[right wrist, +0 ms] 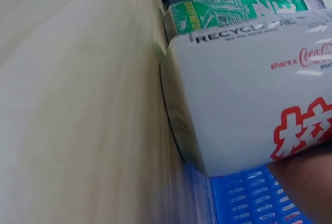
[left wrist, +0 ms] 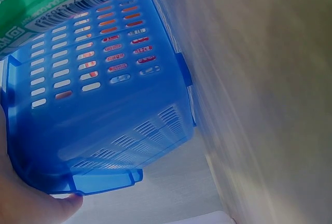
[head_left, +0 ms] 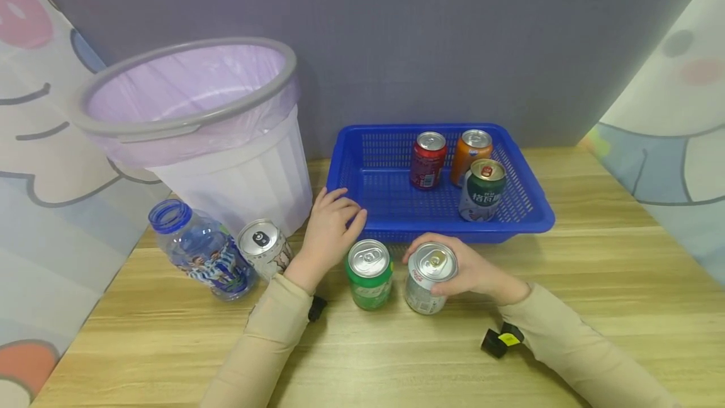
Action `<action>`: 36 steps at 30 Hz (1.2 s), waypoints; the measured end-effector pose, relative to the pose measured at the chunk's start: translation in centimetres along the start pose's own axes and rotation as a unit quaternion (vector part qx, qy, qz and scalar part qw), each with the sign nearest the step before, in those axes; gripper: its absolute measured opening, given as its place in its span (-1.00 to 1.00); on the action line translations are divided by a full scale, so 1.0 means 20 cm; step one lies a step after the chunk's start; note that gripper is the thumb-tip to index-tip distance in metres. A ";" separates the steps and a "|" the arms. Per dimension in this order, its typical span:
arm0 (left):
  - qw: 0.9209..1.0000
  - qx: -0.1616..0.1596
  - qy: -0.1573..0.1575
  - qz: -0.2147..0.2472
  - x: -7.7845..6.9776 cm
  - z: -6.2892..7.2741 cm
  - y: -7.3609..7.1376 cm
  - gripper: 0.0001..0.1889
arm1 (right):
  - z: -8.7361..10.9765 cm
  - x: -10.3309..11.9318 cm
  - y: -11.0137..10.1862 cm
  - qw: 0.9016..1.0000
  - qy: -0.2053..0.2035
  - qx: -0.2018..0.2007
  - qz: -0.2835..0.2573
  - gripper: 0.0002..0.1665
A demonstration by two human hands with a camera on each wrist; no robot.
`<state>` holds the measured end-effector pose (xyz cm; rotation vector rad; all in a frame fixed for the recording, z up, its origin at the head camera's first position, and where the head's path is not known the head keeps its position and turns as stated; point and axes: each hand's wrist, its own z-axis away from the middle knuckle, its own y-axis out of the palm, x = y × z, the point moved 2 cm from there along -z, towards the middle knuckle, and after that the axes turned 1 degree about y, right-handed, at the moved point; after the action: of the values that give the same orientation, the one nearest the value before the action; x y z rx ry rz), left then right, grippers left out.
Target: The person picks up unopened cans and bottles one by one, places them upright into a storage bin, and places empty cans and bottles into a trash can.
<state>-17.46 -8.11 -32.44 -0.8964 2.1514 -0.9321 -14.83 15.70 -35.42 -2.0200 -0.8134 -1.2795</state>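
Note:
My right hand [head_left: 461, 267] grips a white soda can [right wrist: 249, 89] with red Coca-Cola lettering, fingers and thumb around its upper part. The can's base is close to the tabletop, just in front of the blue basket [head_left: 335, 162]. At the basket's front left corner my left hand [head_left: 328, 232] rests on the rim with loosely bent fingers. A fingertip [left wrist: 75, 201] shows beside the rim corner in the left wrist view. Between the hands a green soda can [head_left: 369, 285] stands upright; the left wrist view catches only its lower part, with a barcode.
In the basket are a red can [head_left: 427, 165], an orange can [head_left: 467, 155] and a dark green can [head_left: 481, 197]. A lined trash bin [head_left: 238, 169] stands at left behind a clear plastic bottle [head_left: 206, 257] and a white can [head_left: 263, 247]. A grey panel [head_left: 430, 36] is behind.

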 end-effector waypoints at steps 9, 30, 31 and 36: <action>1.000 0.005 -0.005 0.000 0.00 0.00 0.00 -0.70 | -0.01 0.00 0.02 1.000 -0.005 -0.020 0.006 -0.43; 1.000 -0.003 -0.001 0.004 0.01 0.01 0.00 -0.72 | -0.01 0.01 0.02 1.000 -0.013 -0.026 0.002 -0.46; 1.000 -0.002 -0.001 0.003 0.00 0.00 0.00 -0.71 | -0.01 0.01 0.02 1.000 -0.015 -0.026 0.005 -0.46; 1.000 0.003 -0.002 0.003 0.00 0.00 0.00 -0.71 | -0.01 0.02 0.02 0.999 -0.019 -0.025 0.009 -0.48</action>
<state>-17.56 -8.13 -32.47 -0.8875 2.1456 -0.9324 -14.57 15.39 -34.97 -2.0931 -0.7851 -1.2664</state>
